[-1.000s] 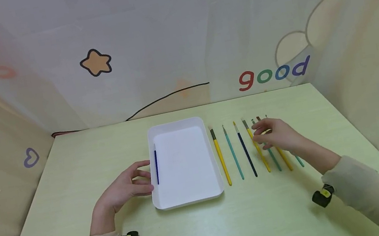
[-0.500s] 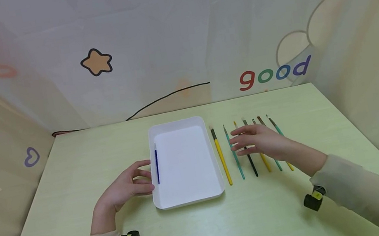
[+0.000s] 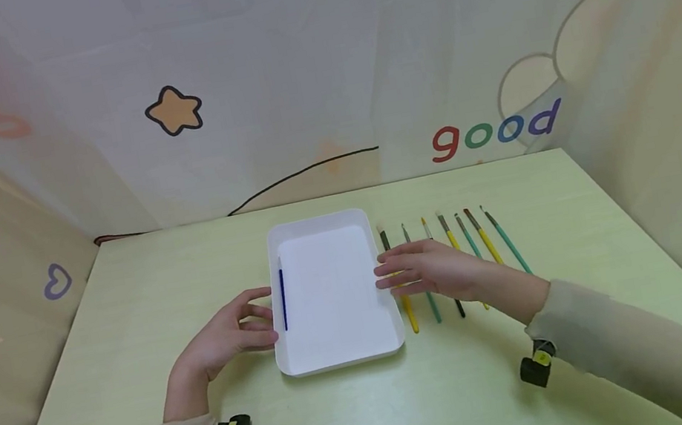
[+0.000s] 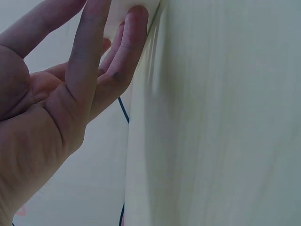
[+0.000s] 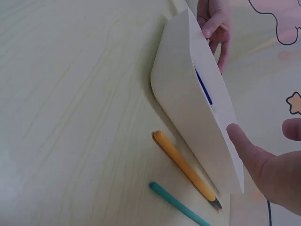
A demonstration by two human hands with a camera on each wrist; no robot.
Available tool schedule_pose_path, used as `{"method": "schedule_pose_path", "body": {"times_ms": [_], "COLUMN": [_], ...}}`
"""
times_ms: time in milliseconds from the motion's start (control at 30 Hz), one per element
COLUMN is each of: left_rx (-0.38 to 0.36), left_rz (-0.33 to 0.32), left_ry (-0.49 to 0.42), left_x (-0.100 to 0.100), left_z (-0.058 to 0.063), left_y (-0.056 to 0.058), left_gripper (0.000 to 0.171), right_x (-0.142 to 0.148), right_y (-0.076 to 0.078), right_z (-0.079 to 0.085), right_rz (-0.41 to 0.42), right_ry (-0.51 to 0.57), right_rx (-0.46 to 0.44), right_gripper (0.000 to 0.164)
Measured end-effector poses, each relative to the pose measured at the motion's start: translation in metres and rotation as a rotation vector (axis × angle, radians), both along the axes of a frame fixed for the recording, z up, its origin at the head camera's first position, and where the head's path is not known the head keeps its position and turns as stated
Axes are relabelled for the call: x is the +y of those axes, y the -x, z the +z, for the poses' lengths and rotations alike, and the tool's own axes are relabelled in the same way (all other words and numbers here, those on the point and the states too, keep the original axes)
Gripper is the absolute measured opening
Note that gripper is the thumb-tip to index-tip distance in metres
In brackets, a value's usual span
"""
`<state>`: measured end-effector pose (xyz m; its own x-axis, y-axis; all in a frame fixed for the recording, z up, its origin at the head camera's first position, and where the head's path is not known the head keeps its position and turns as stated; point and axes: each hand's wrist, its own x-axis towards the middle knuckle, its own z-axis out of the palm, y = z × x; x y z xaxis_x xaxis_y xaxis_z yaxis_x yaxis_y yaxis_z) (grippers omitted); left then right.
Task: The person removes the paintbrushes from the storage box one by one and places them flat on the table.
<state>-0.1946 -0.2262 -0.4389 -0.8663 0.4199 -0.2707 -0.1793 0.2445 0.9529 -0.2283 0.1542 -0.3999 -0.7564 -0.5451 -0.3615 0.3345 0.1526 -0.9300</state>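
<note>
A shallow white tray point(image 3: 338, 318) lies on the table with one thin blue paintbrush point(image 3: 283, 299) along its inner left side. At the tray's left wall, my left hand point(image 3: 222, 340) rests its fingertips against the outside, fingers spread and loosely bent. My right hand point(image 3: 435, 272) hovers over the row of brushes, its fingers extended to the tray's right rim; nothing is in it. Whether it touches the rim, I cannot tell. Under that hand, parts of a yellow paintbrush point(image 3: 410, 314), a teal paintbrush point(image 3: 434, 308) and a dark blue paintbrush point(image 3: 460, 308) are hidden.
Further right, more paintbrushes lie side by side, among them a yellow brush point(image 3: 486, 241) and a teal brush point(image 3: 509, 243) at the end of the row. A printed cloth point(image 3: 269, 104) hangs behind the pale table point(image 3: 362, 419) and at both sides.
My right hand has moved left across the row of brushes to the tray's right rim, uncovering the brushes at the right end. The left hand and tray have stayed put.
</note>
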Motion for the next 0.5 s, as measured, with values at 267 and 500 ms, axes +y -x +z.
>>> {"method": "schedule_pose_path", "body": {"times_ms": [267, 500], "left_rx": [0.002, 0.004], "left_rz": [-0.001, 0.006], "left_ry": [0.000, -0.003], "left_x": [0.001, 0.000], "left_z": [-0.001, -0.002], "left_y": [0.000, 0.000], "left_gripper": [0.078, 0.079], "right_x": [-0.026, -0.048], "right_y": [0.000, 0.002], "right_z": [-0.006, -0.015], "right_rz": [0.016, 0.029], "right_ry": [0.031, 0.032], "right_rx": [-0.085, -0.113], "right_gripper": [0.052, 0.052]}}
